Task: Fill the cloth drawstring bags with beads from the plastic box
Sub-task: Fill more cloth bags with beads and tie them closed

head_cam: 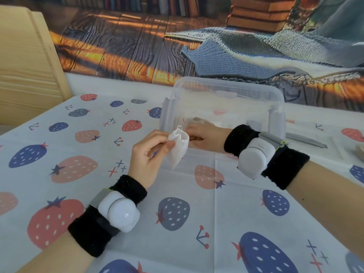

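Two hands at work above strawberry-print tablecloth (177,223), seen from head camera. Left hand (148,154) pinches white cloth bag (178,147) by its rim, mouth up, bag hanging just near of clear plastic box (222,107). Right hand (204,134) reaches over box's near wall beside bag mouth, fingers curled; we cannot tell what they hold. Beads too blurred to make out.

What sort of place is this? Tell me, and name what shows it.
Probably a staged home craft table, not a workshop: a strawberry-print tablecloth, a printed backdrop of books and knitwear behind it, and a clear plastic box for bead work.
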